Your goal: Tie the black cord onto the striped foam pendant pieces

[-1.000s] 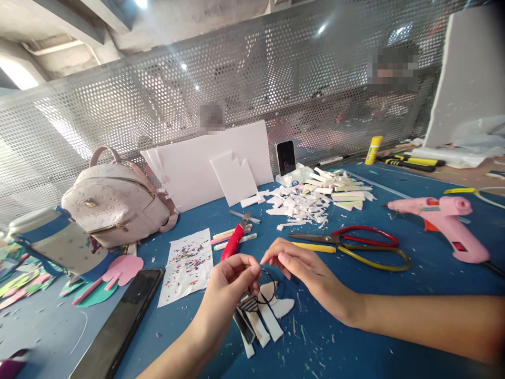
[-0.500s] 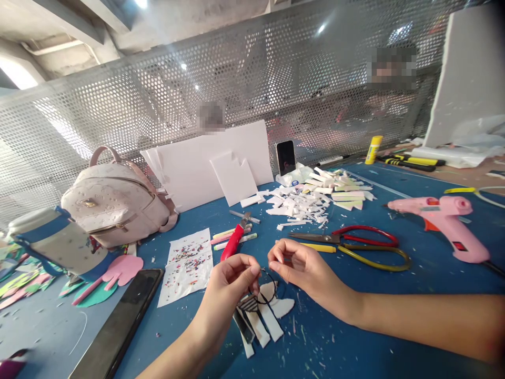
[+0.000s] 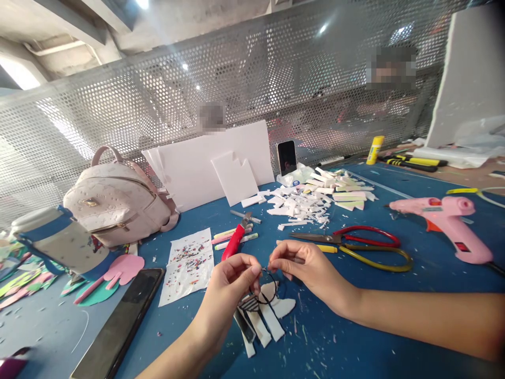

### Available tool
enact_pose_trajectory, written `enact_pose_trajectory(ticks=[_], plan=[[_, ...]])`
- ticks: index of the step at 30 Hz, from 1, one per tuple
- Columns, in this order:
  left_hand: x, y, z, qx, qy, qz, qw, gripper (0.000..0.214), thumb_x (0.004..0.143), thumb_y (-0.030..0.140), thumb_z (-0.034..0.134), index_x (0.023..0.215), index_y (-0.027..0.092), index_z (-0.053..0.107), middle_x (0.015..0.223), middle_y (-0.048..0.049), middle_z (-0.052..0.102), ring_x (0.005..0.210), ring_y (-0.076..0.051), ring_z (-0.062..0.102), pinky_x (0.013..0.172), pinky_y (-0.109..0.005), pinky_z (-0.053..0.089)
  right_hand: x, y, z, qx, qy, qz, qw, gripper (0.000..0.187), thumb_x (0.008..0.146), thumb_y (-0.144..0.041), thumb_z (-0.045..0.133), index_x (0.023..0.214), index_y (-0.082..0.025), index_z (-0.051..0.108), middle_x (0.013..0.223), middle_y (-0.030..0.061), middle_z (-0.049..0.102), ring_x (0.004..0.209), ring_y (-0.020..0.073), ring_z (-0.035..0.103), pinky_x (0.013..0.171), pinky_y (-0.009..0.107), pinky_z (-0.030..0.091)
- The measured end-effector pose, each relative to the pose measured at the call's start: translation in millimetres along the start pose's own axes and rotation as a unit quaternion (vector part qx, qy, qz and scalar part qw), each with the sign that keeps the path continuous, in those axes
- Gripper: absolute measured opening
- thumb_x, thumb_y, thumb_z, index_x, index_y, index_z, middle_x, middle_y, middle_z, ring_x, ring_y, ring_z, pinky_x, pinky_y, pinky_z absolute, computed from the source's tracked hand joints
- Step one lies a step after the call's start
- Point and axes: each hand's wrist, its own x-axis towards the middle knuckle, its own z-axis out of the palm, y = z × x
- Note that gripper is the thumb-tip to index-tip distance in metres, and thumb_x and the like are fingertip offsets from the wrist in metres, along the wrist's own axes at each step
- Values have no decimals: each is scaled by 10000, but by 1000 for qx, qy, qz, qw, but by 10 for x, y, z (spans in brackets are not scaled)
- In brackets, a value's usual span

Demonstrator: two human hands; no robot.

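Observation:
My left hand [image 3: 234, 279] is closed in a pinch on a thin black cord loop [image 3: 275, 295] that hangs below the fingertips. Just to its right, my right hand [image 3: 298, 263] has thumb and forefinger pressed together near the top of the loop. Whatever lies between those fingertips is too small to make out. Beneath the hands are white foam strips [image 3: 272, 322], a dark strip [image 3: 244, 327] and a black-and-white striped piece [image 3: 249, 303]. Behind my left hand lies a red-handled utility knife [image 3: 235, 239].
Scissors [image 3: 339, 239] and a pink glue gun [image 3: 445, 223] lie to the right. White scraps [image 3: 303, 202] are heaped behind, before a propped phone [image 3: 286, 158]. At left are a speckled paper [image 3: 187, 266], a large dark phone [image 3: 118, 326], a tumbler [image 3: 59, 242] and a backpack [image 3: 114, 202].
My right thumb and forefinger have drawn together and straightened toward the top of the loop. My left hand keeps its pinch in nearly the same place.

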Motion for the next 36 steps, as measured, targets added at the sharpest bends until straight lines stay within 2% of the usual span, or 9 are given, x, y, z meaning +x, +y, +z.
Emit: enact_pose_trajectory(ticks=[4,10,15,21,26,28,31,36], plan=[[-1,2,8,-3,-3,5,1000,301,777,402,802,780,139,654,633,11,559,576,-89,489,574,-201,384,-25,-11,21,1,-11,-32,999,258,884,-390,698,780,-177,596,896,18,611,617,91,475,571,241,400],[2,-4,-6,-4,-2,3,1000,300,778,400,802,793,138,657,614,12,563,569,-89,491,570,-200,367,-37,20,24,-27,-18,-53,998,263,861,-332,728,727,-182,558,750,-2,563,728,142,538,664,262,435],[2,-18,-13,1,-4,4,1000,293,792,397,789,803,136,656,605,12,569,571,-88,490,574,-197,362,-34,43,14,-25,-21,-55,998,268,830,-318,760,730,-182,552,715,-23,529,670,119,495,604,237,401],[17,-28,-15,2,-9,12,1000,278,807,388,775,805,136,658,623,10,571,570,-86,492,574,-202,369,-41,-14,23,-25,-29,-60,997,206,810,-296,781,820,-197,600,763,-25,562,702,116,530,636,225,435],[5,-22,-16,0,-11,16,1000,275,812,388,771,798,139,656,617,9,565,569,-88,482,570,-207,365,-33,14,3,-43,-34,-43,998,111,839,-297,741,915,-217,730,838,12,661,796,151,605,728,261,473],[-1,-18,-15,1,-11,14,1000,282,810,394,774,799,139,655,615,9,563,569,-87,480,570,-204,364,-26,30,-14,-56,-29,-44,997,103,831,-307,748,892,-226,766,826,16,668,810,161,611,747,271,472],[0,-14,-15,5,-8,8,1000,293,800,401,783,801,137,655,619,4,571,578,-91,489,579,-203,372,-12,27,-36,-67,-17,-53,996,110,812,-335,768,810,-225,778,738,7,646,746,153,582,693,264,455],[14,-11,-19,2,-5,10,1000,298,787,400,794,804,135,658,618,4,567,572,-91,491,571,-202,373,-2,-12,-51,-38,-26,-38,998,246,760,-404,819,695,-188,723,662,1,633,629,129,535,598,247,421]])
